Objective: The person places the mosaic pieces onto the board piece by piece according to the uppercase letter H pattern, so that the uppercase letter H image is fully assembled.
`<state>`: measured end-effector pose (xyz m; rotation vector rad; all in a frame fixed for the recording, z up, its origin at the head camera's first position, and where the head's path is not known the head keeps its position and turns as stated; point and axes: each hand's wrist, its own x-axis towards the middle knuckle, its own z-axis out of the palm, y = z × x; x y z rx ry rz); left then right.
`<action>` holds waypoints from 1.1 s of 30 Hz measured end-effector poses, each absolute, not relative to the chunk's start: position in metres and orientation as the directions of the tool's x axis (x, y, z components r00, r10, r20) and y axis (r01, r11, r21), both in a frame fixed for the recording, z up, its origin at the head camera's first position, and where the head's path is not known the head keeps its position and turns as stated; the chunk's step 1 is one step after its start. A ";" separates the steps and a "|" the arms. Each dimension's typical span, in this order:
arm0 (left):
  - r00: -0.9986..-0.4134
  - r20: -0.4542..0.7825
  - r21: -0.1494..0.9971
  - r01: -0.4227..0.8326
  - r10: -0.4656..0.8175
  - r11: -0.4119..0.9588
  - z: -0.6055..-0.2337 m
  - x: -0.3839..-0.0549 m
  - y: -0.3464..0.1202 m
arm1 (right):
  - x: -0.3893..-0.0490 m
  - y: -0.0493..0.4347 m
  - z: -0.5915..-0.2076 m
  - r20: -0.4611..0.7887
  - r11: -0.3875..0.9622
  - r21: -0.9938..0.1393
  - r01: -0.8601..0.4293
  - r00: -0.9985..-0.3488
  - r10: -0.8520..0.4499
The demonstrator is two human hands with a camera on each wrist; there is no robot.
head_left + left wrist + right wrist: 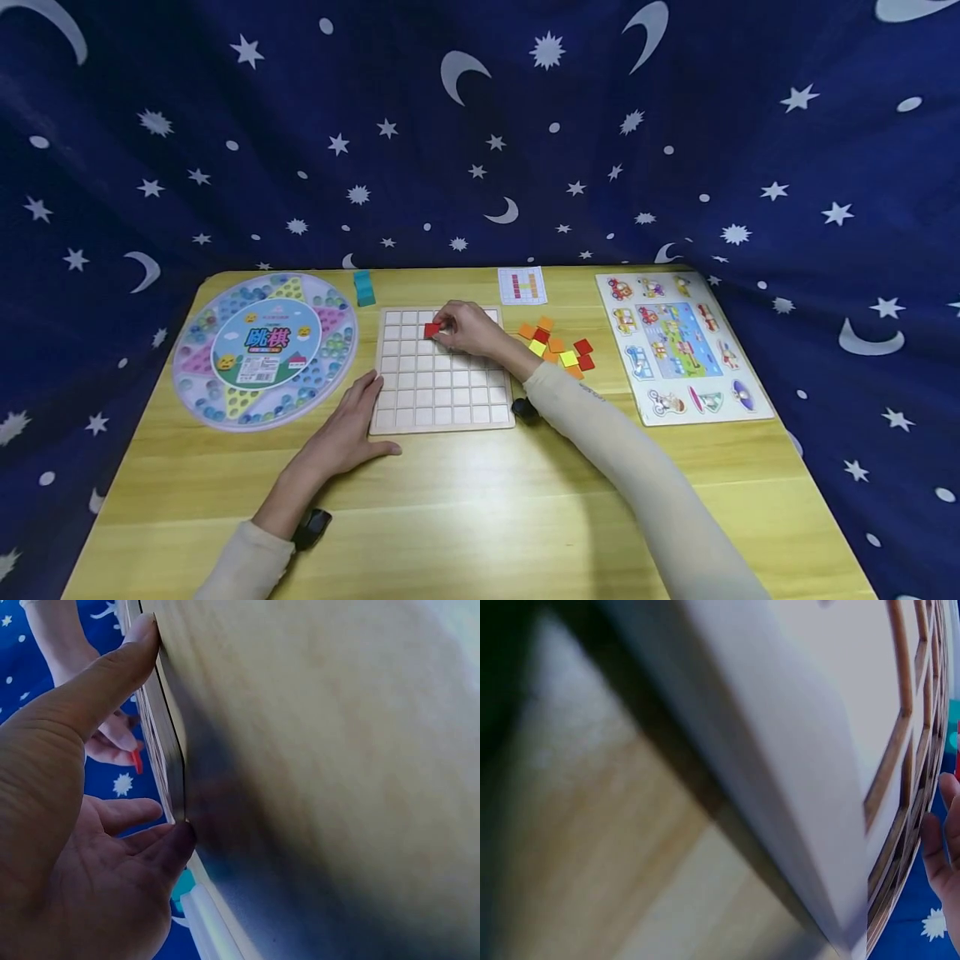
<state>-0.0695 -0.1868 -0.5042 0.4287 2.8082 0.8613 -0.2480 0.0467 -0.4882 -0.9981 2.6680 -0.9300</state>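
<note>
A wooden grid board (433, 413) with square recesses lies on the table. Over its upper part my right hand (471, 328) pinches a red square tile (431, 331) between thumb and fingertips; the tile also appears as a thin red edge (137, 761) in the left wrist view. My left hand (347, 433) rests at the board's lower left corner, fingers extended along the left side and thumb spread out near the front edge. Loose red, orange and yellow tiles (567, 358) lie to the right of the board. A printed pattern card (522, 286) sits behind it.
At the left lies a round Chinese checkers set (264, 350) with marbles. A teal block (364, 288) stands behind the board's left corner. To the right is a picture puzzle board (686, 348) with vehicles. A dark starry cloth (420, 183) hangs behind the table.
</note>
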 end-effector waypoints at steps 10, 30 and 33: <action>-0.952 -0.080 0.580 0.198 0.297 0.790 -0.502 -0.071 -0.186 | -0.250 0.041 -0.487 0.035 0.663 -0.528 -0.530 -0.794 -0.607; -0.960 -0.078 0.581 0.175 0.268 0.795 -0.502 -0.074 -0.189 | -0.251 0.040 -0.493 0.027 0.653 -0.548 -0.523 -0.792 -0.611; -0.960 -0.082 0.581 0.173 0.269 0.795 -0.502 -0.074 -0.188 | -0.251 0.041 -0.495 0.033 0.644 -0.564 -0.516 -0.794 -0.607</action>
